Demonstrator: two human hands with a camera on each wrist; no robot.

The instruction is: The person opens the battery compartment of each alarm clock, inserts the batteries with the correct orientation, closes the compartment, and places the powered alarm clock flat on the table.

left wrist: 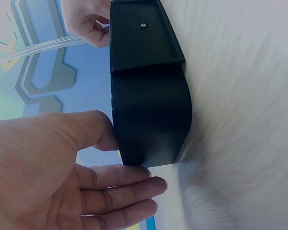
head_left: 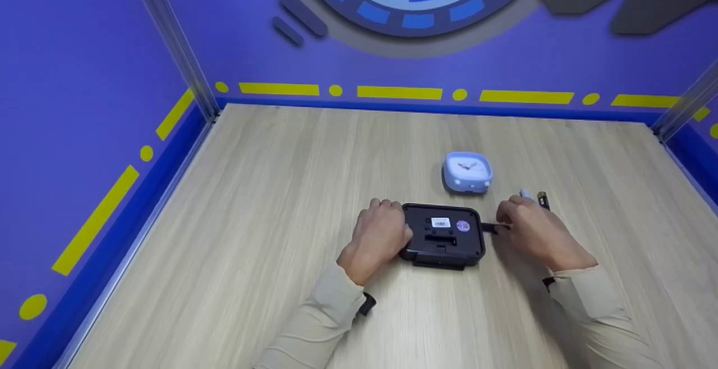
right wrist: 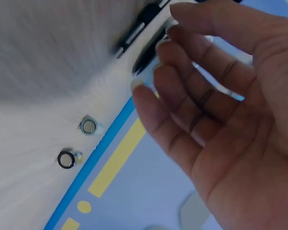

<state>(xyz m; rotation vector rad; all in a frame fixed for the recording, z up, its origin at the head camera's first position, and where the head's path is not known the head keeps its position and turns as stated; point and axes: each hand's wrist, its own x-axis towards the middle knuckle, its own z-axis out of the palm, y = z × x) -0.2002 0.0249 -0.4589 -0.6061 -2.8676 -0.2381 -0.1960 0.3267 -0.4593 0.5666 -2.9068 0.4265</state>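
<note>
A black rectangular clock-like case [head_left: 418, 212] lies face down on the table, its back showing a barcode label, a round sticker and an open slot. My left hand [head_left: 381, 231] grips its left end; in the left wrist view the thumb lies along one edge and the index finger at the end, other fingers extended. To the right of the case, my right hand [head_left: 530, 229] pinches a small flat black piece [head_left: 489, 227] between thumb and index finger. In the right wrist view a dark, blade-shaped piece [right wrist: 151, 52] shows at those fingertips; its exact kind I cannot tell.
Behind the case stands a small light blue alarm clock [head_left: 468, 173]. Just past the right hand are a black battery [head_left: 543, 199] and a pale blue battery [head_left: 525, 193]. A blue wall [head_left: 291, 66] with yellow marks borders the table [head_left: 269, 189] at the back.
</note>
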